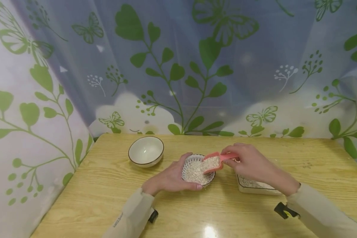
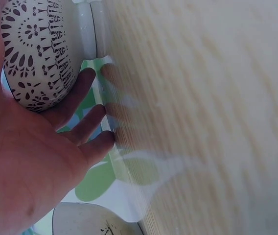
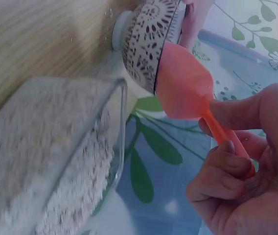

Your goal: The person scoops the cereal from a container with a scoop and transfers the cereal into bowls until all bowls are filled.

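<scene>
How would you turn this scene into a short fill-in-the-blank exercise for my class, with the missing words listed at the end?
1. The right hand holds the scoop by its ____.
2. In the head view, the patterned bowl in the left hand is to the ____ of the rectangular dish.
3. Counting the empty bowl, the head view shows ____ round bowls.
Missing words: handle; left; two.

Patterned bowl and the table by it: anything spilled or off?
Possibly a minor spill: in the right wrist view, a few pale specks show on the table near the foot of the patterned bowl. They look like stray flakes, but are too small to confirm.
</scene>
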Demonstrator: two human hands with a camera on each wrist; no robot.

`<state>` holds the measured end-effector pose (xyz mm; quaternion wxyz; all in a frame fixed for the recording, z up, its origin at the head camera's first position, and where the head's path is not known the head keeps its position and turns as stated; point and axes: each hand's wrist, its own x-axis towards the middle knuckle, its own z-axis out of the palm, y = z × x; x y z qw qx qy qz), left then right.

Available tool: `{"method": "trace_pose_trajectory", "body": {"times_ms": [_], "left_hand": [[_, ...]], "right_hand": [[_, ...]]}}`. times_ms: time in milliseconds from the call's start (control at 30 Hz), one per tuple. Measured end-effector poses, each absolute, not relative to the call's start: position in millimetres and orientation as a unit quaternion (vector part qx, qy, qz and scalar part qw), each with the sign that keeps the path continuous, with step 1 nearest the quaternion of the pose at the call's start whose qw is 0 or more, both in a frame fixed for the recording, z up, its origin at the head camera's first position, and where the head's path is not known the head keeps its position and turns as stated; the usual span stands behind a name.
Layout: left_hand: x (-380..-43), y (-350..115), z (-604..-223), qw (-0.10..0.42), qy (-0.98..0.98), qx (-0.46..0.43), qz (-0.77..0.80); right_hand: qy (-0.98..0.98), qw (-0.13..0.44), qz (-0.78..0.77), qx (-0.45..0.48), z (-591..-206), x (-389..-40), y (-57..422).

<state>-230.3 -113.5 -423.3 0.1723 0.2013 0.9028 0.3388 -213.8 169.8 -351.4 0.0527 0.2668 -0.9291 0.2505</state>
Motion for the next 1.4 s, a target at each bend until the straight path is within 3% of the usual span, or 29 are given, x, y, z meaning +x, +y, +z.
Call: {"method": "trace_pose_trajectory", "body": {"times_ms": [433, 1000, 1200, 1400], "left_hand": [[-231, -113, -424, 0.176, 0.901, 0.197, 0.344], [-228, -114, -423, 0.176, 0.900, 0.195, 0.348], [-228, -114, -424, 0.175, 0.904, 0.195, 0.339], [-229, -113, -424, 0.174, 0.907, 0.197, 0.329]], "right_hand": [[-0.926, 0.077, 0.180, 0.322, -340, -211, 151], [-0.934, 0.109, 0.127, 0.316, -309, -206, 162], [-0.927, 0.123, 0.173, 0.309, -319, -209, 170], [-0.918, 0.080, 0.298, 0.248, -341, -211, 182]]}}
